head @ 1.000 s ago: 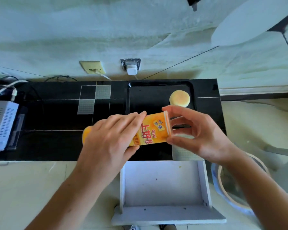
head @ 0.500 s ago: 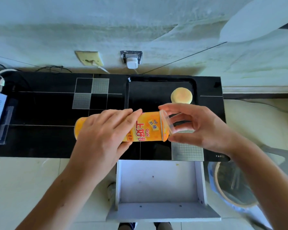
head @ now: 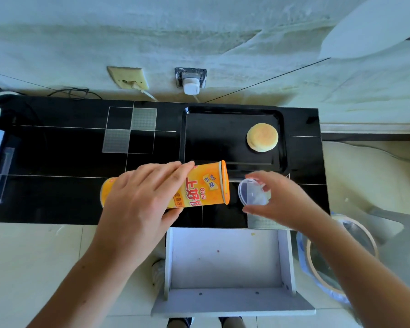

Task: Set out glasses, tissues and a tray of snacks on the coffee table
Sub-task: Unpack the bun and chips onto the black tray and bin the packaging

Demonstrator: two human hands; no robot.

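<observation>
- Step: opening snacks. Left hand (head: 140, 204) wraps the orange cardboard snack canister (head: 199, 185), held sideways above the black glass desk (head: 57, 162).
- Right hand (head: 277, 197) pinches the clear plastic lid (head: 252, 194), just off the canister mouth.
- Next, likely: tip contents onto the black rectangular tray (head: 223, 119), beside the round yellow cake (head: 262, 137).
- Label reads "Oishi" plus Chinese characters.
</observation>
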